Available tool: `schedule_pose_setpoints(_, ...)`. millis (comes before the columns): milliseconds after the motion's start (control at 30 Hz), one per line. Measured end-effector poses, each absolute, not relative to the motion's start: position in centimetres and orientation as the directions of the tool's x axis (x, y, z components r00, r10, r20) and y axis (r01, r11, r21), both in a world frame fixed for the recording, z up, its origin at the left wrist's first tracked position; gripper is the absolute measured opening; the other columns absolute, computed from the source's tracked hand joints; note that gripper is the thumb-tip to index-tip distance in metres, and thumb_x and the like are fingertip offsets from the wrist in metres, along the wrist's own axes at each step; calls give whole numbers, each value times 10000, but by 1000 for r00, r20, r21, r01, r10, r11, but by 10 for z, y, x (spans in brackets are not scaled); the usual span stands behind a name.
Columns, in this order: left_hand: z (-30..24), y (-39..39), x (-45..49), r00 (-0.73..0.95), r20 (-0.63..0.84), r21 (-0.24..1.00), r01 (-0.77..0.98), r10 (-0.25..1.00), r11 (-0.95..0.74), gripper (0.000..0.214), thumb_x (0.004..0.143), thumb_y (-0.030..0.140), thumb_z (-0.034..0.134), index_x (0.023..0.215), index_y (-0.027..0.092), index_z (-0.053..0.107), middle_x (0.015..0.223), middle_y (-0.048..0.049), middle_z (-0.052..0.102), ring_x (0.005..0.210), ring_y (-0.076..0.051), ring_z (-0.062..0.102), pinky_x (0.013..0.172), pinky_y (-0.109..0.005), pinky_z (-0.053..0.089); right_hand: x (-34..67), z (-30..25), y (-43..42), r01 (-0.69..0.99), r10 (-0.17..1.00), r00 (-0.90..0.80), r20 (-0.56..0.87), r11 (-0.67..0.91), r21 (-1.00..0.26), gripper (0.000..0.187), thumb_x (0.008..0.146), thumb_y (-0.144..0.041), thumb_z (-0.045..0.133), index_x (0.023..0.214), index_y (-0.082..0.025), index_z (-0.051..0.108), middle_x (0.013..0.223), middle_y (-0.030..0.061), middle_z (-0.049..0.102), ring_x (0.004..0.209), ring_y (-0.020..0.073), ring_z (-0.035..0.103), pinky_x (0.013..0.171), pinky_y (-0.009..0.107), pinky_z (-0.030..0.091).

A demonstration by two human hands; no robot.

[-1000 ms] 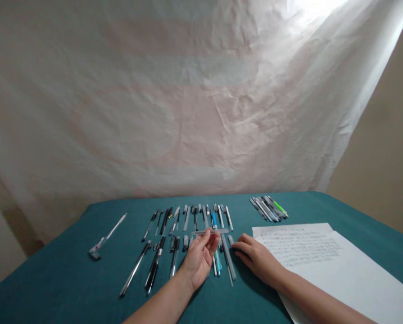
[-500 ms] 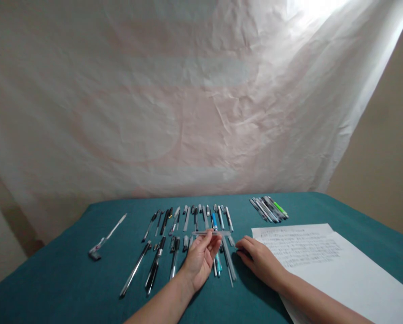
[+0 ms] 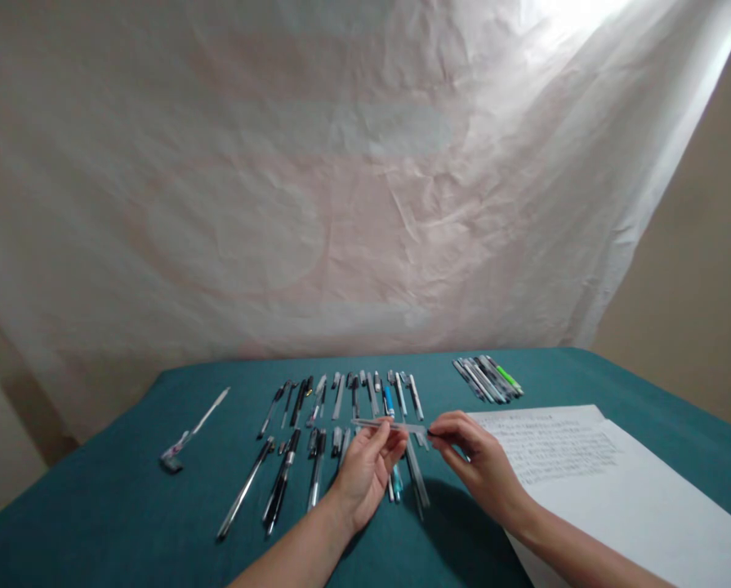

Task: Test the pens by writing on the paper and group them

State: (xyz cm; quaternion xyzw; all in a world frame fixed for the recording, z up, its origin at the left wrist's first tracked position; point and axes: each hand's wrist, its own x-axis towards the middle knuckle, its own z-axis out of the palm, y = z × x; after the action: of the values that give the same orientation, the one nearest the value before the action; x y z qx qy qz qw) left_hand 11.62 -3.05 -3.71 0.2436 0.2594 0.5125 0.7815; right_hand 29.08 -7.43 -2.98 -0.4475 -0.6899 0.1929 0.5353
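Left hand (image 3: 365, 474) pinches a slim clear plastic pen (image 3: 390, 425) crosswise, held clear of the pen rows (image 3: 316, 408) beneath it; right hand (image 3: 481, 461) nips the pen's right end, steadying it level.

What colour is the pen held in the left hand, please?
Clear, see-through plastic: the pen in the left hand, seen best in the head view.

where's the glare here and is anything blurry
Head view: light blows out the backdrop sheet at top right; the left hand and right hand throw a shadow on the teal cloth; the clear pen they hold looks faint, the far pens soft.
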Motion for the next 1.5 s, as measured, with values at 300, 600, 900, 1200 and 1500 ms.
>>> schedule_pose_setpoints(300,-37,-32,117,347,-142,672,-653,927,348,68,855,86,538,908,105,576,825,-83,658,758,-132,656,723,-226,544,290,-30,-76,437,816,-34,577,532,-726,81,828,-192,528,890,-206,578,895,48,569,818,160,579,712,266,484)
schedule_pose_setpoints(600,-35,-33,116,355,-128,696,-633,926,339,75,831,111,586,906,113,583,837,-79,663,758,-138,657,717,-231,546,290,-30,-75,448,842,-7,540,485,-751,94,835,-272,527,864,-197,576,851,60,601,770,170,593,685,278,499)
schedule_pose_setpoints(900,-36,-34,116,368,-94,714,-622,925,320,67,832,121,589,898,117,587,845,-70,659,774,-130,647,741,-236,539,290,-30,-76,419,885,5,465,421,-805,136,826,-321,544,857,-192,574,777,32,612,703,151,609,656,252,495)
schedule_pose_setpoints(1200,-35,-35,116,379,-85,727,-609,921,318,82,823,135,605,902,117,590,838,-72,663,777,-132,645,748,-234,533,286,-30,-79,327,927,9,376,353,-877,232,853,-402,483,865,-183,558,682,20,625,621,143,614,602,247,494)
schedule_pose_setpoints(1500,-35,-34,116,345,-94,729,-615,934,301,90,806,137,627,888,122,592,833,-60,663,770,-133,651,731,-223,540,285,-32,-79,223,946,-18,323,319,-921,257,810,-407,545,948,-191,551,781,40,666,671,159,642,631,274,525)
